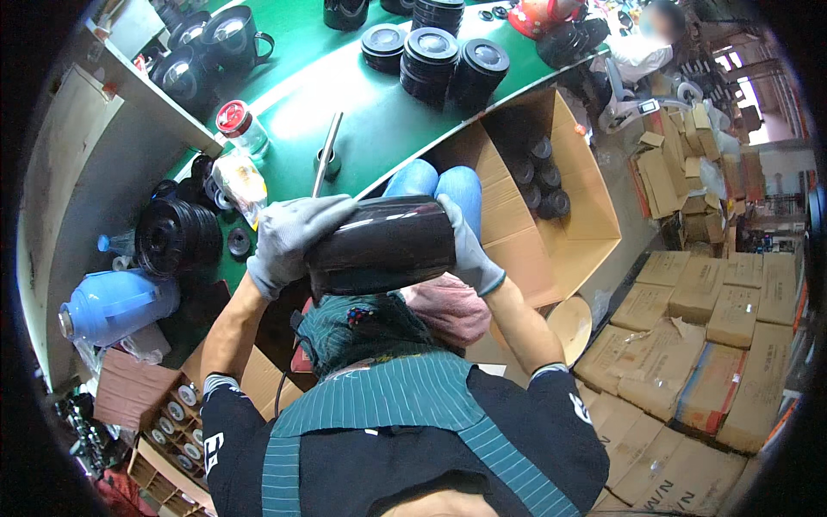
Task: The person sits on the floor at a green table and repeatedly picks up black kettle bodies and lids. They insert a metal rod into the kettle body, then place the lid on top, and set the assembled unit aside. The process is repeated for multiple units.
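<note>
From where I stand, a glossy black cylindrical vessel [383, 246] lies sideways in the air above the worker's lap, just off the near edge of the table. The left hand [301, 239], in a grey glove, has its grip wrapped over one end, fingers spread across the top. The right hand [470, 257], gloved the same way, has its grip closed about the other end, so the vessel is held between the two.

Below it are a dark green pinstriped apron [370, 405] and a pink cloth [450, 310]; beyond it, the knees show in blue jeans [458, 191].

On the green table [370, 103], a metal rod [329, 148] leans up near the left hand, beside a clear jar [245, 129] with a red lid and a plastic packet [241, 183]. Farther left sit a pile of black lids [177, 237] and a blue thermos jug [121, 303]. Across the table stand stacks of black lids [429, 65] and, at the far left, black mugs [233, 39].

To the right, an open carton [590, 194] holds dark round pieces [551, 204]. Closed cardboard boxes [655, 366] crowd the floor past it, and another person in a white top [639, 56] is in the background.
</note>
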